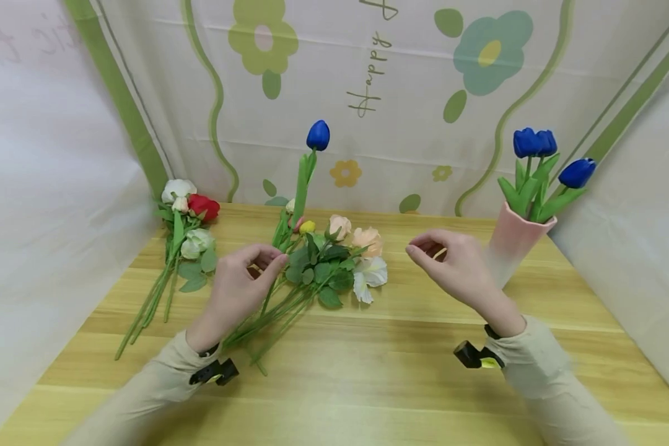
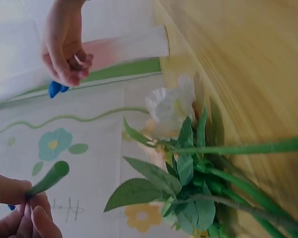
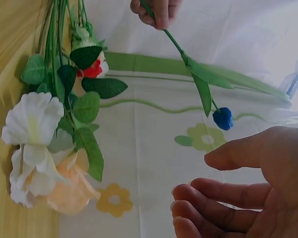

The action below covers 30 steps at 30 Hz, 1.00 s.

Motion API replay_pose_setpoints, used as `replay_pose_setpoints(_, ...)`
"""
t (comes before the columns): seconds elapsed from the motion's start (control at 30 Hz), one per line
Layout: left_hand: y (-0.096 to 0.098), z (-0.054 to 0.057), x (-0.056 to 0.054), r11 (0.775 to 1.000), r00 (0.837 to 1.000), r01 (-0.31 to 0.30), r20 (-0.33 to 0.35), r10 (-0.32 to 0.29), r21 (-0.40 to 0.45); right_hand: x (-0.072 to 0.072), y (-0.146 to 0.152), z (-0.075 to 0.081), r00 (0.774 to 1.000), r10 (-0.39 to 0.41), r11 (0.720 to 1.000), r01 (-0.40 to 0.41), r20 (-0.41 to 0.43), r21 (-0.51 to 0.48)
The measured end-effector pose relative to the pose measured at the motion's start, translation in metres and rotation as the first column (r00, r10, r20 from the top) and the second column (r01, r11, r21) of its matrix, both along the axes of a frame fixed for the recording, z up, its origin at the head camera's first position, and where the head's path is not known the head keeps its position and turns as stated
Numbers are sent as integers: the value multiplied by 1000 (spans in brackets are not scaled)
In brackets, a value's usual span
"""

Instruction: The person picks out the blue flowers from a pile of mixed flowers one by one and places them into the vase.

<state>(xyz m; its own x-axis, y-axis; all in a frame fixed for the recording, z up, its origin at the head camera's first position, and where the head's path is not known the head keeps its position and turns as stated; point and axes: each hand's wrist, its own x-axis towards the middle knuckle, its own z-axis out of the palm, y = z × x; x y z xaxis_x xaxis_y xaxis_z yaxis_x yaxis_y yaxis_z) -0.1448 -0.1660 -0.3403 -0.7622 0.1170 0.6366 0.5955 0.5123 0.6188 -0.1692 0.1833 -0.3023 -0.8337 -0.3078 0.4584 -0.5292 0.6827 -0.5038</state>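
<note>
My left hand (image 1: 242,279) pinches the stem of a blue tulip (image 1: 318,135), which stands up above the table with its bud at the top. The left wrist view shows the cut end of the green stem (image 2: 55,174) sticking out past the thumb and fingertips. In the right wrist view the whole tulip (image 3: 222,119) slants from that hand, leaves partway along it. My right hand (image 1: 454,263) is held in the air with bent, relaxed fingers and nothing between them. Just beyond it stands a pink-and-white vase (image 1: 517,238) with several blue tulips (image 1: 577,173) in it.
A bunch of flowers with peach blooms (image 1: 367,241), a white bloom (image 1: 370,277) and a yellow bud (image 1: 307,227) lies mid-table near the left hand. Farther left lie white flowers and a red rose (image 1: 203,207). A printed curtain (image 1: 401,161) hangs behind the wooden table (image 1: 357,371).
</note>
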Motion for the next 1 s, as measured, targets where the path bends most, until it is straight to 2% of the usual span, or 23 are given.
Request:
replay_pose_setpoints(0.4,11,-4,7,997,999,20,31,-23,77,6,-36,-5,990,137,990,-136,33,-45)
replay_pose_setpoints(0.53,14,-4,11,995,998,40,45,-45,96,7,-45,-5,986,164,986,-162,36,-47)
replay_pose_setpoints(0.57,17,0,14,994,998,47,43,-51,100,8,-47,-5,985,168,985,-166,40,-49)
replay_pose_setpoints(0.8,24,-1,21,989,992,90,82,-100,117,11,-56,-4,980,193,980,-191,50,-55)
replay_pose_setpoints(1.0,37,19,37,988,992,94,68,-103,118,15,-66,0,975,217,974,-213,39,-73)
